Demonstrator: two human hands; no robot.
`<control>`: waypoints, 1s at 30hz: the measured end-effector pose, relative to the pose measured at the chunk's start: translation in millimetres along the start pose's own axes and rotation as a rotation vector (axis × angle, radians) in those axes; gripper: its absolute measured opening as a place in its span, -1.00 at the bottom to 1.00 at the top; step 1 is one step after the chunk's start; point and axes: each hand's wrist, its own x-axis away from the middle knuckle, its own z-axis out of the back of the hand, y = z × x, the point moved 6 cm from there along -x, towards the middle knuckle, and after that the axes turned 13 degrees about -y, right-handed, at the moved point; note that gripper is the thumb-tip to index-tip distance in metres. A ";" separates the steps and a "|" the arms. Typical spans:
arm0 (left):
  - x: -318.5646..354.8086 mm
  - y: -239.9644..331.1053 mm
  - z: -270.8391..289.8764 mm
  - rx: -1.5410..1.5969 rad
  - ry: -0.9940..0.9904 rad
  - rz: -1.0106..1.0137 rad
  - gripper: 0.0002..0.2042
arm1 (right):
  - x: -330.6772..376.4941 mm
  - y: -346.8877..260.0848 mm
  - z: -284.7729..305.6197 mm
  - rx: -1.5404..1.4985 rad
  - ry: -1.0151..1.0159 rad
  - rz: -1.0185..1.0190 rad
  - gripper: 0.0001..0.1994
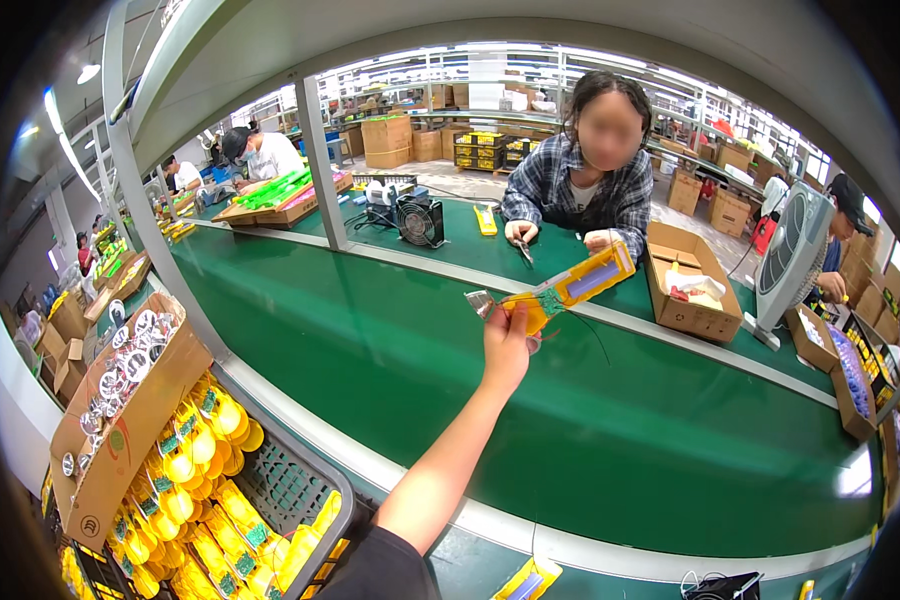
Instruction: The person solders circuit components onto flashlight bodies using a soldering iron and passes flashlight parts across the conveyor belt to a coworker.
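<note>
My left hand (508, 345) reaches out over the green belt (370, 330), closed around the near end of a yellow plastic housing (582, 282). A long pale-purple block lies in that housing, and a green circuit board (550, 300) shows close to my fingers. A crumpled-looking silver piece (480, 303) sticks out on the left, and thin dark wires trail off on the right. Across the belt, a co-worker in a checked shirt holds a small hand tool (524, 250). The co-worker's other hand (601, 240) is by the housing's far end; whether they touch I cannot tell. My right hand is out of view.
At lower left, a black crate (290, 485) holds several yellow housings, beneath a cardboard box (145, 440) of round silver parts. Another housing (528, 580) lies at the near edge. Across the belt are a small black fan (420, 221), an open carton (698, 317) and a large fan (793, 250). A metal post (320, 165) rises there.
</note>
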 end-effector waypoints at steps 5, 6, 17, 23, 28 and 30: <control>0.3 4.0 -5.1 -0.001 -0.018 -0.028 -0.81 | -0.3 9.3 5.5 0.017 0.075 -0.060 -0.86; 0.4 4.5 -6.0 -0.001 -0.018 -0.028 -0.81 | 0.0 10.2 6.3 0.021 0.092 -0.071 -0.87; 3.7 9.6 -14.9 -0.014 -0.044 -0.045 -0.79 | -2.6 -26.3 -28.8 0.053 0.025 -0.180 -0.86; 1.9 0.8 -11.2 0.000 -0.020 -0.039 -0.82 | -5.5 -35.2 -39.5 0.355 -0.139 -0.001 -0.82; -7.3 -32.8 14.9 -0.222 0.160 0.078 -0.82 | -3.5 -19.6 -29.6 -0.026 -0.130 -0.178 -0.78; -13.6 -53.9 17.4 -0.241 0.223 0.165 -0.82 | 1.9 -28.5 -34.7 -0.178 -0.026 -0.259 -0.78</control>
